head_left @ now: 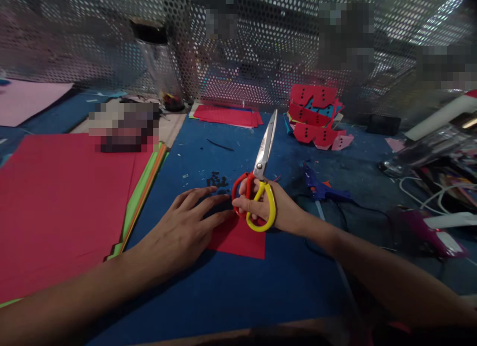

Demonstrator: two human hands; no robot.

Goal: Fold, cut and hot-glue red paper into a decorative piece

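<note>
My right hand [257,204] is closed around the handles of a pair of scissors [265,152], one loop red and one yellow. The blades are together and point away from me. Flat over a piece of red paper [242,242] rests my left hand [194,219], its fingers stretched out and its fingertips near the red loop. Part of the paper is hidden under both hands. Several small black dots of paper [217,179] lie just past my left fingertips. A thin black strip [220,145] is farther back on the blue table [223,296].
Large red sheets [67,202] are stacked at left, over green and orange ones. Red strips [227,116] and dotted red cut-outs [315,117] sit near the perforated metal screen [246,58]. A blue glue gun [324,187] with its cord lies right, beside a clear jar [428,142].
</note>
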